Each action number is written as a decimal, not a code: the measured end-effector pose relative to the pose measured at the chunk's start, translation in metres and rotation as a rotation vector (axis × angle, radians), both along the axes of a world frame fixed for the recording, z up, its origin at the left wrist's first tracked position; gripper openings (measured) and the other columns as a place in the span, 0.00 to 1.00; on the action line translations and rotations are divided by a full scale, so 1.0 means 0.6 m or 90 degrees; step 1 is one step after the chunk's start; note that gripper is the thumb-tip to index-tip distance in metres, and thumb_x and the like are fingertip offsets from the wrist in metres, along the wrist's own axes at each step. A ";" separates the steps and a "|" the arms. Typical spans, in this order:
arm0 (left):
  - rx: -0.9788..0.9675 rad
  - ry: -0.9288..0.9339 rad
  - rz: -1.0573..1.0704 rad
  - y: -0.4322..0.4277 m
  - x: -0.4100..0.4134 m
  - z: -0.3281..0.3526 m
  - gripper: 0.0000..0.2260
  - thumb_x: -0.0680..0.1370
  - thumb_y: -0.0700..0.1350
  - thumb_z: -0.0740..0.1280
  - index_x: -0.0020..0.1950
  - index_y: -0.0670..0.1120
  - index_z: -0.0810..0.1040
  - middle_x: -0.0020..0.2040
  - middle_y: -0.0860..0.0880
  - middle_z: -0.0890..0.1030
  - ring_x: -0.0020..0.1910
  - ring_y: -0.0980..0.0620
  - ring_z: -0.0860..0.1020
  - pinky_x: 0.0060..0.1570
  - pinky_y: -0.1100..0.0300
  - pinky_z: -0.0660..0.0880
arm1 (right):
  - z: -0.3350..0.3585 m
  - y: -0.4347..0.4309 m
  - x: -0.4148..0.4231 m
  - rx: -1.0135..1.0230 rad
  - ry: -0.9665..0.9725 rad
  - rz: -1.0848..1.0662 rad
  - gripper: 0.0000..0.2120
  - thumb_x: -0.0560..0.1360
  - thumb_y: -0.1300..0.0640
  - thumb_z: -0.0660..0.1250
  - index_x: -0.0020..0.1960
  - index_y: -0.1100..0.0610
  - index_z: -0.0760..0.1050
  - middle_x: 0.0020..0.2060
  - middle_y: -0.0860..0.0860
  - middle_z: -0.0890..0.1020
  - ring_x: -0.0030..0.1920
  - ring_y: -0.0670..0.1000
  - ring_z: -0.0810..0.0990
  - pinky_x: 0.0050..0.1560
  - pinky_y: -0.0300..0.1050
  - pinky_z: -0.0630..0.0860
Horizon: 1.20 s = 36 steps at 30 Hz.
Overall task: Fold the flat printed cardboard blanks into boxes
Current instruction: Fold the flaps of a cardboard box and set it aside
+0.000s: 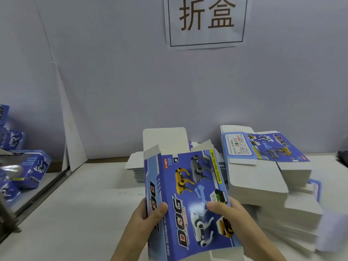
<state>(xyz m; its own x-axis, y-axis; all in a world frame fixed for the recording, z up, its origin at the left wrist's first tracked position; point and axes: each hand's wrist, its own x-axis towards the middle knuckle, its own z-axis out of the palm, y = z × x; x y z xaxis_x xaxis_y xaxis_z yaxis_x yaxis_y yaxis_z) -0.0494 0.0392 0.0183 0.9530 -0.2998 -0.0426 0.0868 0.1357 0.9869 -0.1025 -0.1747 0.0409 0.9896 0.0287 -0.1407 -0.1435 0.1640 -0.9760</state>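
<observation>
I hold a blue printed cardboard box [188, 194] with toy dogs and "DOG" lettering, partly opened into a sleeve, its white top flaps standing up at the far end. My left hand [148, 217] grips its left edge, thumb on the printed face. My right hand [229, 215] grips the right edge, thumb on the front too. A tall, slumped stack of flat blanks [263, 178] lies to the right, its top blank showing blue print. A lower stack of blanks [135, 166] lies behind the held box.
Several folded blue boxes [28, 166] are piled at the far left beyond a dark metal rail [41, 194]. A white partition wall with a paper sign [206, 21] closes the back. The white tabletop [84, 204] spreads in front of me.
</observation>
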 end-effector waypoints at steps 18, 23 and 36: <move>-0.004 0.007 -0.098 -0.001 -0.004 -0.019 0.61 0.38 0.65 0.82 0.66 0.41 0.70 0.52 0.39 0.83 0.46 0.46 0.84 0.43 0.52 0.80 | -0.021 0.013 0.012 0.049 0.009 0.050 0.30 0.60 0.51 0.77 0.59 0.61 0.78 0.43 0.61 0.85 0.41 0.60 0.85 0.37 0.47 0.81; -0.004 0.016 -0.126 -0.002 0.002 -0.016 0.55 0.40 0.61 0.83 0.64 0.47 0.71 0.50 0.42 0.85 0.45 0.41 0.84 0.37 0.54 0.81 | -0.023 0.016 0.013 0.072 -0.013 0.029 0.45 0.50 0.51 0.82 0.64 0.60 0.70 0.43 0.59 0.86 0.40 0.58 0.86 0.35 0.45 0.81; -0.069 -0.213 -0.122 0.007 0.026 0.109 0.48 0.60 0.54 0.79 0.75 0.57 0.58 0.62 0.45 0.79 0.55 0.40 0.81 0.43 0.51 0.81 | 0.072 -0.008 0.016 -0.136 -0.355 0.019 0.41 0.63 0.42 0.69 0.70 0.32 0.51 0.54 0.23 0.75 0.57 0.31 0.76 0.49 0.29 0.75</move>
<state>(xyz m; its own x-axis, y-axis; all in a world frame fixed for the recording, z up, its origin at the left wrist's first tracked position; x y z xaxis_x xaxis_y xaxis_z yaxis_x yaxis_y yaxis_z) -0.0336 0.0431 0.0839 0.8349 -0.4597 0.3026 -0.2034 0.2531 0.9458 -0.0927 -0.1793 0.0840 0.9152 0.0853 0.3939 0.3981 -0.0403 -0.9164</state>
